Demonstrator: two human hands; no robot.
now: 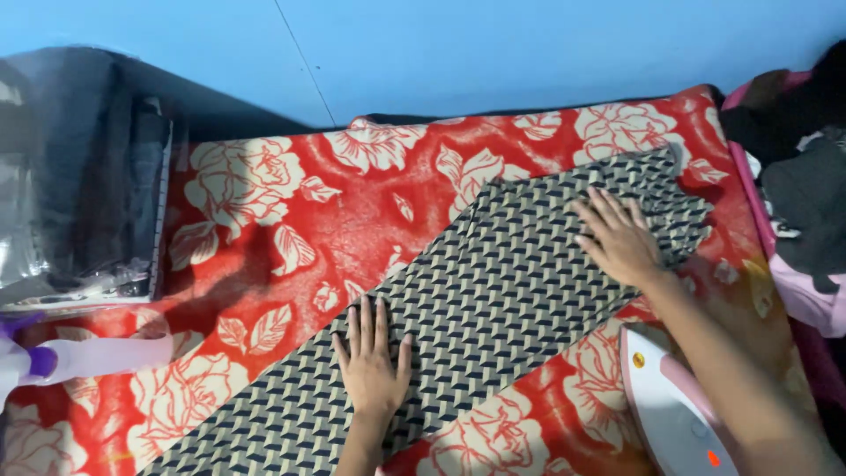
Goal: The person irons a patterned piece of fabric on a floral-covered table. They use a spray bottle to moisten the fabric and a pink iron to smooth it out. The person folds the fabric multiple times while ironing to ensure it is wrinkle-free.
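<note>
A long strip of dark blue and cream patterned fabric (493, 291) lies diagonally across a red blanket with cream roses (291, 229). My left hand (372, 361) rests flat on the fabric's lower middle, fingers spread. Pressed flat on the upper end of the fabric is my right hand (619, 238), close to where the cloth bunches up. Neither hand holds anything.
A pink and white clothes iron (674, 410) stands at the lower right beside my right forearm. A purple and white spray bottle (53, 360) lies at the left edge. Folded dark clothes in clear plastic (84, 203) sit upper left; a heap of dark garments (806, 176) right.
</note>
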